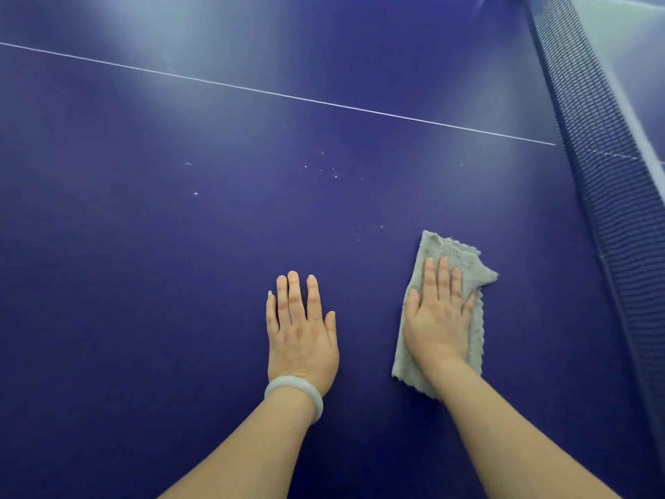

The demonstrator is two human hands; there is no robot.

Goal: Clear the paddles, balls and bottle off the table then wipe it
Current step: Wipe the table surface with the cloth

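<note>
Two bare forearms [252, 444] are reaching in from the near edge, the left wrist wearing a pale bangle [295, 392]. Left hand [302, 336] is lying flat on the blue worktop [144, 282], fingers straight, holding nothing. Right hand [439, 318], just to its right, is pressing flat w/ straight fingers on a grey cloth [457, 250] spread near the net [611, 174]. White specks [324, 169] are dotting the worktop farther out, approx. halfway to the white line [288, 96]
</note>
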